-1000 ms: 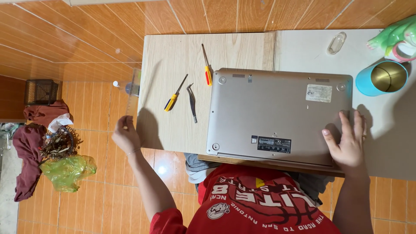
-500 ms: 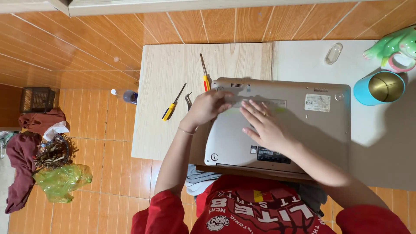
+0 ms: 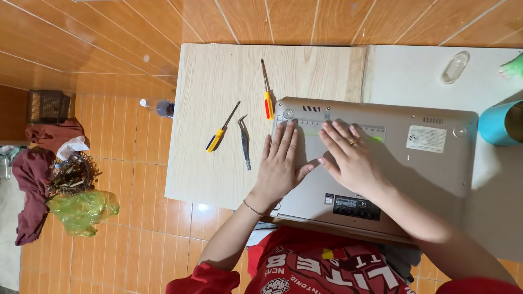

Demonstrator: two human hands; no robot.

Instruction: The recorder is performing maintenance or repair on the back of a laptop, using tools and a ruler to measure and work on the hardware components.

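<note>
Silver laptop (image 3: pixel 414 163) lies underside-up on counter (image 3: pixel 218 163); left hand (image 3: pixel 280 166) and right hand (image 3: pixel 351 160) rest flat on it, grip released.

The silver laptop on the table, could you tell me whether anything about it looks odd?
The silver laptop lies upside down, underside with vents and labels facing up, its near edge overhanging the pale wooden table. The left hand and right hand rest flat on it. No damage shows.

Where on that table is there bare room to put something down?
The wood below the tweezers and above the screwdrivers is bare, as is the white top between laptop and far edge. Crowded: the tools, and both hands on the laptop.
</note>
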